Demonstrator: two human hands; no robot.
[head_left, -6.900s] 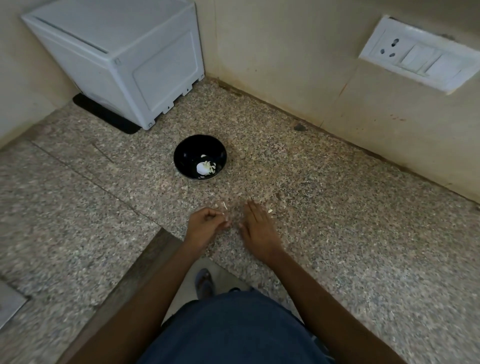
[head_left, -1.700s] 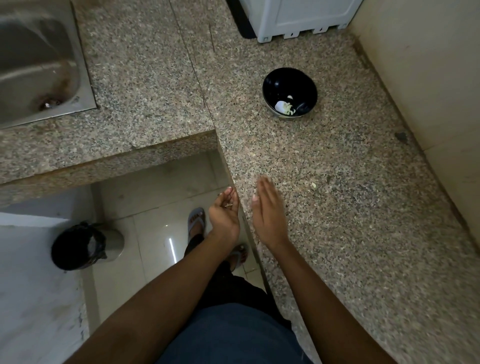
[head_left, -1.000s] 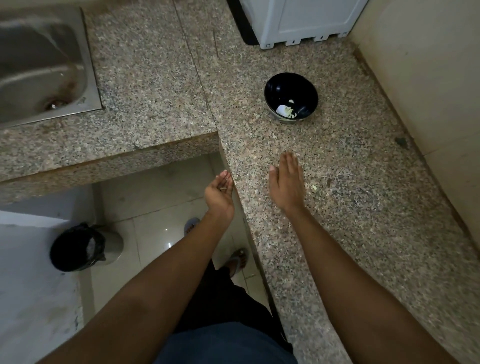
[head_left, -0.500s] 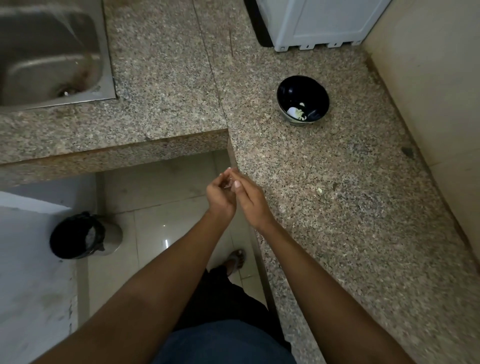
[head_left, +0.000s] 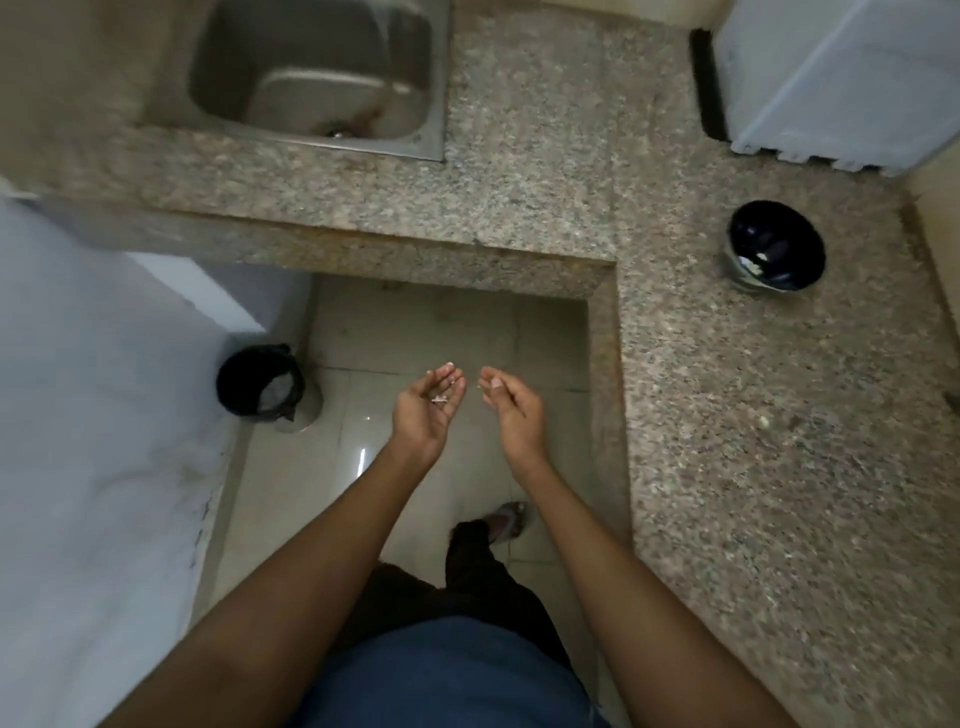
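My left hand (head_left: 428, 408) is held palm up and cupped over the tiled floor, with a few small pale peel scraps (head_left: 440, 399) lying in it. My right hand (head_left: 511, 405) hovers just to its right with loosely curled fingers, apart from it and holding nothing I can see. A black bowl (head_left: 779, 228) with some white pieces inside stands on the granite counter (head_left: 753, 493) at the right. One pale scrap (head_left: 763, 422) lies on the counter, nearer than the bowl.
A black-lined waste bin (head_left: 260, 382) stands on the floor to the left of my hands. A steel sink (head_left: 436, 104) is set in the counter at the top. A white appliance (head_left: 831, 78) stands in the top right corner. My sandalled foot (head_left: 506, 522) is below.
Both hands have left the counter edge and moved left over the floor. They were touching half a second ago and are apart now. The view has swung left toward the bin.
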